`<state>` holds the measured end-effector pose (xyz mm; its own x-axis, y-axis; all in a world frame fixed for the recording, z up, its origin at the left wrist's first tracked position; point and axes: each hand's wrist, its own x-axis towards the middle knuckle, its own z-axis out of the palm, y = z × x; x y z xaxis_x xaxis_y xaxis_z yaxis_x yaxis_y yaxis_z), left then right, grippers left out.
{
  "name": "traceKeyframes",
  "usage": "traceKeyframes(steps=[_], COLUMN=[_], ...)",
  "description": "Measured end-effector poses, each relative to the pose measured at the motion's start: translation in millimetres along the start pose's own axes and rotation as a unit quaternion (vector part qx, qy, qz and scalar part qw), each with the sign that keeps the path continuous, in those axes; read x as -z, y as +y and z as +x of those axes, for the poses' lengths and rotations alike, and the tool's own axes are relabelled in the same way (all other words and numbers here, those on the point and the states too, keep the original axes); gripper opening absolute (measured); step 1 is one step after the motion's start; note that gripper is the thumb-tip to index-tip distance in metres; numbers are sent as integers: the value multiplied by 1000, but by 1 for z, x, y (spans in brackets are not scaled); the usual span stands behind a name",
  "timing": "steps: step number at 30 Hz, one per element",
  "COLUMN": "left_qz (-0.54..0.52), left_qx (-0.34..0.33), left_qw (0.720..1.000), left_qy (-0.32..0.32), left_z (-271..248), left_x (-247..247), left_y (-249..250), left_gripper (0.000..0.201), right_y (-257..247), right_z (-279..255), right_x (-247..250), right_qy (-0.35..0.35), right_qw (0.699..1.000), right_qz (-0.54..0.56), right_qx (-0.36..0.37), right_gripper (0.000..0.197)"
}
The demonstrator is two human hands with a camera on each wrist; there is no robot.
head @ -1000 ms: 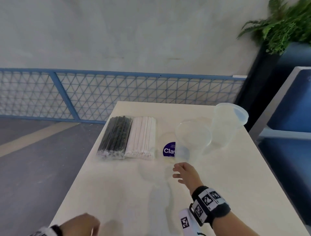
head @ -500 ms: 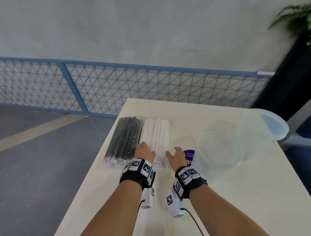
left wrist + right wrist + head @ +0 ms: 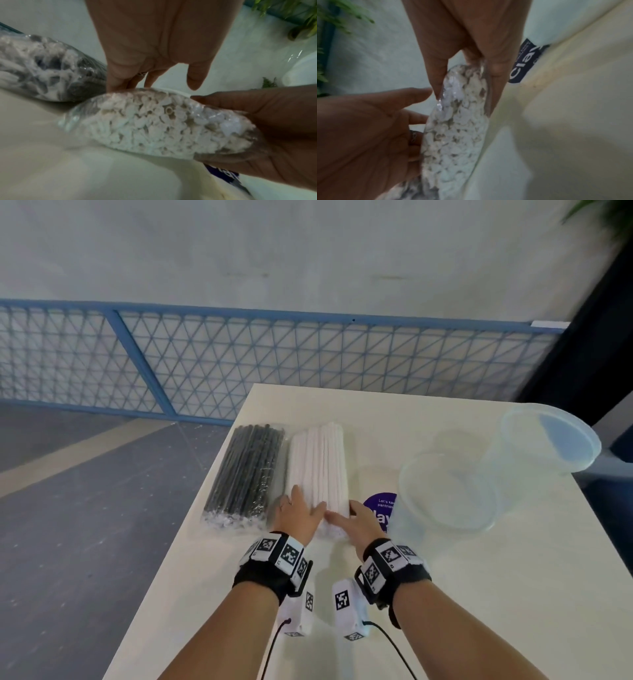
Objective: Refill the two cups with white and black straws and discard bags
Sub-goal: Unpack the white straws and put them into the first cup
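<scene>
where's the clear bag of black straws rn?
In the head view, the clear bag of black straws lies on the white table near its left edge, just left of the bag of white straws both hands are on.

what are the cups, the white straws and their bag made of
Cups: look like thin clear plastic, slightly frosted; the table shows through the walls.
White straws: matte, opaque, no shine, probably paper, though plastic cannot be ruled out.
Bag: clear glossy plastic film; it crinkles and glints over the straw ends, where the left hand and right hand hold it.
</scene>
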<state>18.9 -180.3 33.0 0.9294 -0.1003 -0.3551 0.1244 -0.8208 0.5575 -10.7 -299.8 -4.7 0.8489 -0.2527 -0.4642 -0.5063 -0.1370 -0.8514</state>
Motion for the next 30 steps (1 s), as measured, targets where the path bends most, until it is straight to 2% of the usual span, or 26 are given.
traceKeyframes(steps=[1,3,4,6,9,12,14,15,18,20,23,26,30], left_qz=[-3,-54,-106,-203,-298,-354,-394,-419,-475,-479,-488,-504,-503], left_qx=[-11,-27,-27,-4,58,79,62,56,23,0,-33,-71,-119], left_qw=[1000,998,993,977,952,931,917,906,878,877,872,861,851], left_qy=[-1,-20,-42,-67,-46,-28,8,23,52,47,13,-19,-97], left_z=[-7,-17,-19,-25,-31,-39,-46,-55,-76,-83,-99,-114,-127], left_x=[2,7,10,21,40,54,54,55,55,54,52,45,39], left_y=[1,3,4,12,24,27,24,24,22,15,9,6,-10], left_gripper=[75,84,92,114,122,137,123,107,41,25,23,40,64], right_y=[0,-7,-8,-8,-12,-10,-8,-7,-5,-5,-10,-16,-20], right_z=[-6,-30,-39,-55,-80,-98,-108,-113,-125,-133,-140,-141,-146], right_x=[2,6,8,11,9,5,4,5,11,16,25,35,46], right_qy=[-1,14,23,40,66,74,84,82,39,8,5,0,-32], right_qw=[1000,999,997,991,971,951,940,934,918,918,925,944,962], right_qz=[8,1,-6,-31,-82,-113,-125,-132,-154,-135,-115,-94,-25], right_qx=[10,46,71,124,216,277,307,321,365,373,361,315,269], right_gripper=[85,68,57,47,44,46,47,48,47,39,38,52,65])
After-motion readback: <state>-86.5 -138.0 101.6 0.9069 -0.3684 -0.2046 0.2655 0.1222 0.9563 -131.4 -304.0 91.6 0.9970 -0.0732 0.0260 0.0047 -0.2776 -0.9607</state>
